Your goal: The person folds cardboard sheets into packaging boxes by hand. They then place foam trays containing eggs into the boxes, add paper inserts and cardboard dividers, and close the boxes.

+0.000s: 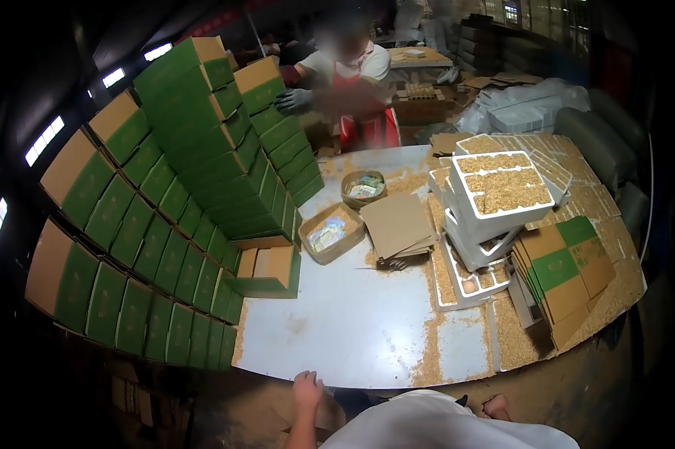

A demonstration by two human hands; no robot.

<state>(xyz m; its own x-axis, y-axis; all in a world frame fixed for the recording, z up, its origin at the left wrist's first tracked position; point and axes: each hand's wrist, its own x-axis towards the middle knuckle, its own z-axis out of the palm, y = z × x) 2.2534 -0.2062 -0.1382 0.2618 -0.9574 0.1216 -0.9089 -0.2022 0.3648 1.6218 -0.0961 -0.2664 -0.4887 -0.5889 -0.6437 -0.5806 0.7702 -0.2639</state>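
My left hand [307, 388] is at the front edge of the white-topped table [337, 329], its fingers slightly apart and loosely bent, with nothing seen in them. My right hand [496, 408] hangs low beside my body, below the table's front edge. Only part of it shows, so its fingers are hard to make out. An open green and brown carton [283, 280] lies on the table beyond my left hand. Nearest my right hand stand white foam trays [502, 187], stacked unevenly and filled with wood shavings. One round egg-like item [470, 286] shows in the lowest tray.
Green cartons [150, 247] form a tall wall on the left. Two open boxes [333, 238] with printed packets and a cardboard stack [399, 227] occupy mid-table. Folded cartons [566, 266] lean at right. Across the table stands a person [352, 90] in a red apron, one gloved hand by the cartons.
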